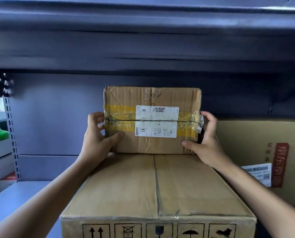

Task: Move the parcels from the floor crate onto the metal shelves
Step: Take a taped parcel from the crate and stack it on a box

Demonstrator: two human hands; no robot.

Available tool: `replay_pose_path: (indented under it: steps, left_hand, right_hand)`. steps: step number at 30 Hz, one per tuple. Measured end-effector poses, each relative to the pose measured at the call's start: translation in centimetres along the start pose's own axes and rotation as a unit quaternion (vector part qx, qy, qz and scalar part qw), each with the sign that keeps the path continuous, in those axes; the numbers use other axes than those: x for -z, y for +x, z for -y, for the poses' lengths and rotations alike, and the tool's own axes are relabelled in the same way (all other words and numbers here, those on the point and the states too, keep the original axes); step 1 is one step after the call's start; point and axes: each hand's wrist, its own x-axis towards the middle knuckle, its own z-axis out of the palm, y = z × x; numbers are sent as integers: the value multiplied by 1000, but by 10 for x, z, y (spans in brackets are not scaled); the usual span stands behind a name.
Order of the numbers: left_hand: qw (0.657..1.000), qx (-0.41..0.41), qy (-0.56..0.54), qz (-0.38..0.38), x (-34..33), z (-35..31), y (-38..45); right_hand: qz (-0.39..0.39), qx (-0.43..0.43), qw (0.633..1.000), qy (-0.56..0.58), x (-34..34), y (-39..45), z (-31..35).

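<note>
Gripping a taped parcel (152, 120) from both short ends, the person holds it squarely between the two hands, long axis running side to side from one set of fingers to the other. Left hand (98, 134) clasps the left end, thumb laid across the front face, fingers curled round the edge. Right hand (206, 140) clasps the right end the same way, thumb on the lower front corner. Both hands sit equally near; neither leads. Parcel stands upright on its long edge, label (157, 121) facing the camera, bottom edge touching or just above the far part of a big carton (157, 188) lying directly below the fingers on the metal shelf (23, 194). Cannot tell if weight is already resting. Another carton (256, 152) stands just right of the right hand. Likely next: letting go straight outward, each hand away from its end.
</note>
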Motion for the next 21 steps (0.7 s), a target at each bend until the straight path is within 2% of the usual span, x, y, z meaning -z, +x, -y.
replay_pose_path:
  steps: [8, 21]
  left_hand:
    - [1000, -11, -9, -16, -3, 6, 10]
    - [998, -19, 62, -4, -6, 6, 13]
  right_hand:
    - [-16, 18, 1000, 14, -4, 9, -18]
    - [-17, 18, 1000, -6, -4, 16, -24]
